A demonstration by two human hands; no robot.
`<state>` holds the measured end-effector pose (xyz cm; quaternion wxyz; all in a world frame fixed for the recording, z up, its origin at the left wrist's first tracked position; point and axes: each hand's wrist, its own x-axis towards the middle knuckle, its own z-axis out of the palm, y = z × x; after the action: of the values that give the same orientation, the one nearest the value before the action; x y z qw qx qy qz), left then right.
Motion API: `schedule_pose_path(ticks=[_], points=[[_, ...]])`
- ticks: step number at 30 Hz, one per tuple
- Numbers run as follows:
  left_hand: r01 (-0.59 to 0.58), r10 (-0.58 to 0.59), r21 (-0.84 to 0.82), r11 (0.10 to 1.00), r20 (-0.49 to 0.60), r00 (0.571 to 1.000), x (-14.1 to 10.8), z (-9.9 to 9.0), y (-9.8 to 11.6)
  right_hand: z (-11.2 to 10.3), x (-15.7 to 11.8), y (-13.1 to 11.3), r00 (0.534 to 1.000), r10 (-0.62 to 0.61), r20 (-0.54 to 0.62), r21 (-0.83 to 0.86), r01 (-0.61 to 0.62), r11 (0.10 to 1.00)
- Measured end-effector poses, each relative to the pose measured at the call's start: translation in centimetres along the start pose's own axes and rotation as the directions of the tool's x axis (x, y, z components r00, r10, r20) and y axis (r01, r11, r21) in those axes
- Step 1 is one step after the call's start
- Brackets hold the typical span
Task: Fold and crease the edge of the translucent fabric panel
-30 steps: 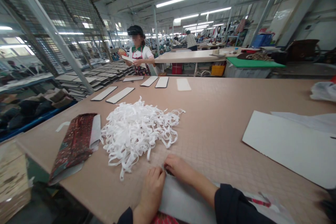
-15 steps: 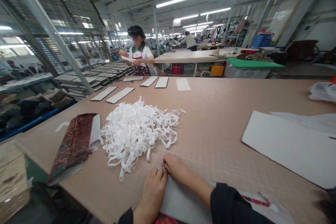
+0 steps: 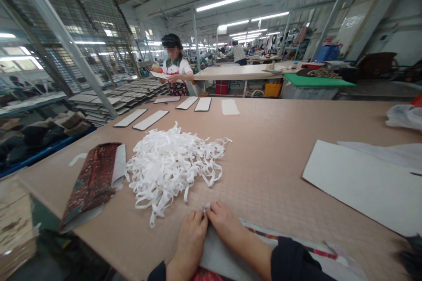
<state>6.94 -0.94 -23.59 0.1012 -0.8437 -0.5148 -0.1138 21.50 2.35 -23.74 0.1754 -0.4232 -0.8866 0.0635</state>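
Observation:
Both hands meet at the far corner of a grey-white fabric piece (image 3: 219, 252) with red patterned cloth along its edges, lying at the table's near side. My left hand (image 3: 191, 237) is closed on the left of that corner, its fingers bent over the fabric. Close against it, my right hand (image 3: 227, 224) pinches the same corner from the right. A small whitish bit of the corner shows between the fingertips; its exact form is hidden. Just beyond my hands lies a tangled heap of white fabric strips (image 3: 174, 162).
Left of the heap lies a folded red patterned fabric piece (image 3: 94, 180). A large white board (image 3: 359, 180) rests at the right. Several small white panels (image 3: 150, 120) lie along the far left of the table (image 3: 263, 140). Beyond it a person (image 3: 176, 68) holds a pale panel.
My right hand has drawn slightly down and toward me at the corner, uncovering more of the fabric's red-striped edge on the right. My left hand stays nearly in place.

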Motion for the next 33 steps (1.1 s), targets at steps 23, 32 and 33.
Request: schedule_pose_path(ticks=[23,32,33], points=[[-0.307,0.319,-0.243,0.920,0.011,0.948,3.6,-3.3,2.9,-10.5,-11.9,3.4,0.821,0.494,0.287,0.024,-0.521,0.853],[-0.567,0.590,-0.257,0.783,0.015,0.807,-1.6,-3.7,2.3,-16.1,-13.9,2.4,0.858,0.431,0.279,0.010,-0.452,0.892],[-0.572,0.610,-0.267,0.775,0.079,0.789,-2.5,-3.5,2.4,-16.6,-13.7,2.1,0.858,0.411,0.309,0.018,-0.438,0.899]])
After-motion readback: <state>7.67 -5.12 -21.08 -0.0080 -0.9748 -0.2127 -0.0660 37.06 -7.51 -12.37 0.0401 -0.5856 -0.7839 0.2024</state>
